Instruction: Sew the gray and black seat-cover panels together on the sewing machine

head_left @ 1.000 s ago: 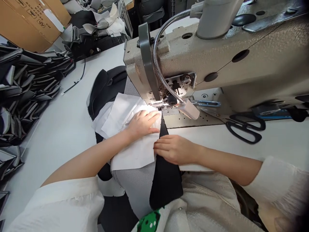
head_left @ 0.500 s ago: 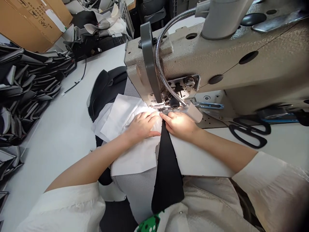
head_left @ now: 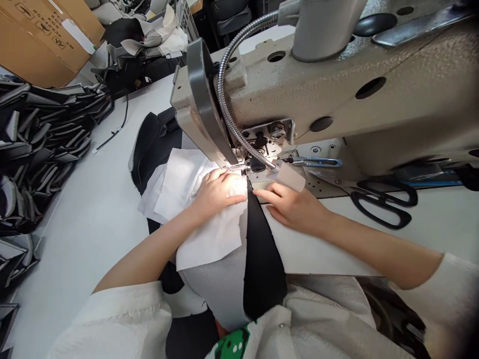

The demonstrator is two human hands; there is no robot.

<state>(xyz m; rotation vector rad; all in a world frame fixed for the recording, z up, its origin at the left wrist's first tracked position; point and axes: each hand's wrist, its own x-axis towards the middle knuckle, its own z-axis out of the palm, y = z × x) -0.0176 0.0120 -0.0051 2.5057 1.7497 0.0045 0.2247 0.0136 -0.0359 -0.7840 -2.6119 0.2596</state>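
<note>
At far left stands a brown cardboard box (head_left: 48,40) with dark print: a dimension line that appears to read "85X40X36 CM", "KGS" above it, and a row of handling symbols. A white label strip (head_left: 78,36) is stuck on the same face; any writing on it is too small to read. Along the left side lies a stack of dark padded pieces (head_left: 45,119) with grey edges, and a short black cable (head_left: 118,129) rests beside it on the white tabletop (head_left: 93,209).

The workpiece lies mid-scene, partly under the head of the sewing machine (head_left: 318,99). It is layered: white cloth (head_left: 209,244) on top, creased and overlapping at the left, its near corner uneven; light grey mesh fabric (head_left: 220,289) beneath, finely textured; and a smooth black panel (head_left: 264,259) along the right, widening toward the near edge.

The left hand (head_left: 215,192) rests flat on the white cloth, its grip spread, clasping nothing. The right hand (head_left: 295,207) is at the black panel's far end, index finger extended to its edge; whether its grip pinches anything cannot be told. Further right, black-handled scissors (head_left: 385,199) lie beside the machine's bed.
</note>
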